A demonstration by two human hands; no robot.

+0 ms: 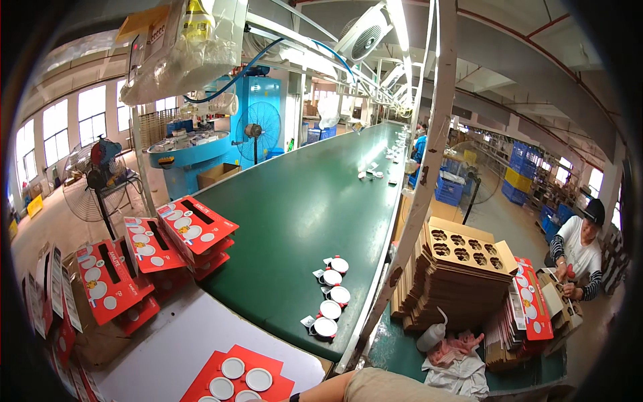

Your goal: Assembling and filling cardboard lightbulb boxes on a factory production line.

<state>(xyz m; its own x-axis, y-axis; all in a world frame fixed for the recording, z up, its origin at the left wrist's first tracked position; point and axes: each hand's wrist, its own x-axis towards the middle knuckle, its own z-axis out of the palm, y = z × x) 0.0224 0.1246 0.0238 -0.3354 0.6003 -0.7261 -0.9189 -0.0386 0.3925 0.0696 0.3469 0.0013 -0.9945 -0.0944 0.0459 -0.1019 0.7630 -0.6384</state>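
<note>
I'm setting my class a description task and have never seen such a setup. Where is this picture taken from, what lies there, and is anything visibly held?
No machine does the handling: a person works with bare hands. The one picture comes from a fisheye camera on that person's head, which bends straight edges. An arm in a beige sleeve enters at the lower edge; neither of the person's own hands shows, so what they hold cannot be told. On a green conveyor belt, five round white pieces with red parts form a line. Nearer, a red sheet showing white circles lies on a white surface. Brown trays stand stacked at right, and beyond them a co-worker handles cardboard.
</note>
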